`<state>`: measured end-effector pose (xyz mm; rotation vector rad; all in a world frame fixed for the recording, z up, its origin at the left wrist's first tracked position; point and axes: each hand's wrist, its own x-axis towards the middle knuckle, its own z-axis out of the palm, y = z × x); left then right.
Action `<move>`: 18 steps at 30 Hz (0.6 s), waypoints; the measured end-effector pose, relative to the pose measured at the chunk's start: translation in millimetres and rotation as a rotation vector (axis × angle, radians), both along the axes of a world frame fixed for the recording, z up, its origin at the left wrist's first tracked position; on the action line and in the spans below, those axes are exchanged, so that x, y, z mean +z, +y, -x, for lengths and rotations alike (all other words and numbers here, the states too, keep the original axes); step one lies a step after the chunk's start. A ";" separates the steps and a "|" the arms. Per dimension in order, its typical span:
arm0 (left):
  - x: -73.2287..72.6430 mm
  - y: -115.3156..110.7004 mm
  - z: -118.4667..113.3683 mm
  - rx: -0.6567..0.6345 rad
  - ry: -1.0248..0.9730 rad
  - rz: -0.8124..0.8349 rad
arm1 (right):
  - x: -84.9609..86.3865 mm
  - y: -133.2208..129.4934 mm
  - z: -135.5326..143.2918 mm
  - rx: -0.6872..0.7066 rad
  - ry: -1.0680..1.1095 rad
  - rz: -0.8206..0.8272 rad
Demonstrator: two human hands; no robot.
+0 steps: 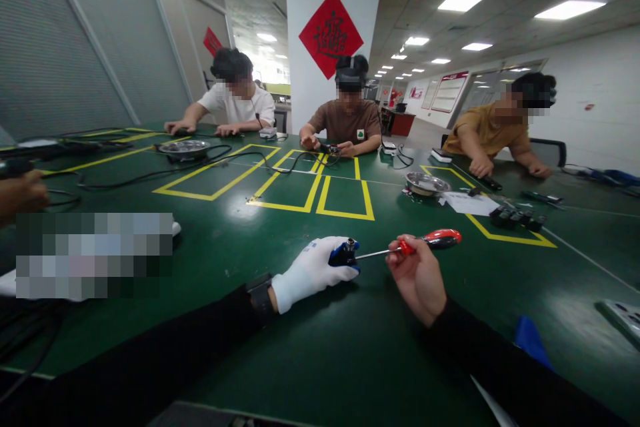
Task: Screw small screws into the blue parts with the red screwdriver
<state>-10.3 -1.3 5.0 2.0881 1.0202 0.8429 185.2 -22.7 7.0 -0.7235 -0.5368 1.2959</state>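
My left hand [313, 268], in a white glove with blue on the fingers, is closed around a small black part [346, 252] just above the green table. A round metal-looking end sticks up from that part. In my bare right hand [419, 277] is a screwdriver [443, 238] with a red and black handle, pinched near the front of the handle. Its shaft points left and the tip meets the right side of the black part. The glove hides most of the part, so its exact kind does not show.
Yellow tape outlines [345, 215] mark the green table [280, 240]. A metal bowl [427, 184], white paper [470, 204] and several black parts [517, 218] lie at right. Another metal bowl [184, 150] and black cables [135, 181] are at left. Several people sit around the table.
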 end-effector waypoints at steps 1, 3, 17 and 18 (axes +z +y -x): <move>0.6 -0.9 -0.4 -0.010 -0.006 0.027 | -0.6 0.5 -0.1 0.003 0.007 0.007; 1.6 -2.5 -0.9 -0.019 -0.016 0.087 | -1.1 0.9 0.4 0.007 0.010 0.010; 4.3 -3.0 -1.0 0.067 0.066 -0.063 | 9.1 -9.0 3.5 -0.102 -0.163 -0.166; 3.8 -3.0 -1.2 0.061 0.062 -0.051 | 10.4 -10.3 4.2 -0.106 -0.189 -0.191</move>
